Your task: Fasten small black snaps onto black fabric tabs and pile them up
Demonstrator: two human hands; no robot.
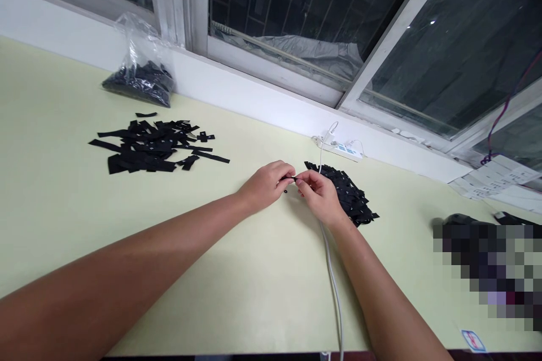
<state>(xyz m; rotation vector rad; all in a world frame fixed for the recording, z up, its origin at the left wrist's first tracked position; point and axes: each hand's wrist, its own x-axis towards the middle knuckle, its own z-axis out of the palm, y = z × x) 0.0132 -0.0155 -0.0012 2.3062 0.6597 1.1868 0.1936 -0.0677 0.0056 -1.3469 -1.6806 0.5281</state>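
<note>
Above the middle of the table, my left hand (269, 183) and my right hand (319, 194) meet fingertip to fingertip. Both pinch a small black fabric strip (289, 178), mostly covered by the fingers. Just below the fingertips lies a tiny dark round piece (285, 191). Close behind my right hand is a dense pile of black strips (349, 194) with small light spots. Farther off to the left spreads a looser heap of similar black strips (148, 146), some showing small light fittings.
A clear plastic bag (141, 76) of black pieces stands against the wall. By the wall sits a white power strip (339, 148); its white cable (332, 271) crosses the table beside my right forearm. A blurred-out person (486, 259) is at the right. A small label (473, 340) marks the front edge.
</note>
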